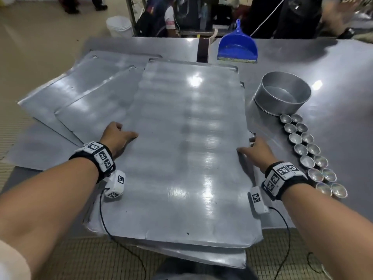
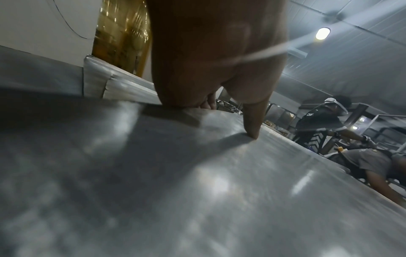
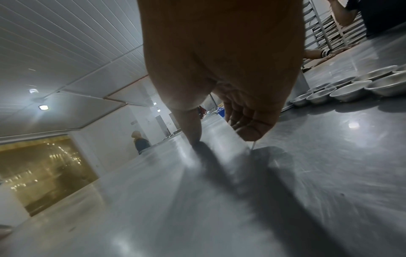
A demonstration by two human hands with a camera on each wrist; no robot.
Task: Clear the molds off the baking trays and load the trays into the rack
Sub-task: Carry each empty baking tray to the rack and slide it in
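A bare metal baking tray (image 1: pixel 187 148) lies on top of a stack, its near end jutting past the table's front edge. My left hand (image 1: pixel 117 136) grips its left long edge, thumb (image 2: pixel 252 128) pressed on top and fingers curled under. My right hand (image 1: pixel 255 151) grips the right long edge the same way, thumb on the tray (image 3: pixel 175 200). Small silver molds (image 1: pixel 310 154) stand in a double row on the table to the right, off the trays, also visible in the right wrist view (image 3: pixel 351 90).
More trays (image 1: pixel 80 93) lie fanned out at the left, and another (image 1: pixel 201 257) sits under the top one. A round cake tin (image 1: pixel 282 93) and a blue dustpan (image 1: pixel 238 47) stand behind. A tray rack (image 3: pixel 329 34) stands at the far right. People work beyond the table.
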